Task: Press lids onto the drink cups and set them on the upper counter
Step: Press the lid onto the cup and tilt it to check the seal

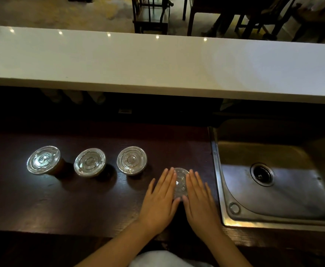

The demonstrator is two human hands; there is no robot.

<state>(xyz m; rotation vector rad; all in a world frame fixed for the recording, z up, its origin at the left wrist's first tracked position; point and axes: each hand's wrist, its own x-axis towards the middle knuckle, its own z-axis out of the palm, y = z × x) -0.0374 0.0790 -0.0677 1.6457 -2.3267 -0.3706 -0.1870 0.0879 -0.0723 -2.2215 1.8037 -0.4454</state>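
Three drink cups with clear lids stand in a row on the dark lower counter: a left cup (43, 160), a middle cup (89, 162) and a right cup (132, 160). A fourth cup's clear lid (180, 183) shows between my hands, nearest the sink. My left hand (160, 197) lies flat on the lid's left side and my right hand (200, 197) lies flat on its right side, fingers stretched out and palms down. The cup under that lid is hidden. The white upper counter (157, 64) runs across the view above, with nothing on it.
A steel sink (273, 180) with a round drain sits to the right of my hands. Dark wooden chairs (150, 14) and a table stand on the floor beyond the upper counter. Pale cup shapes (75, 96) show dimly under the upper counter's edge.
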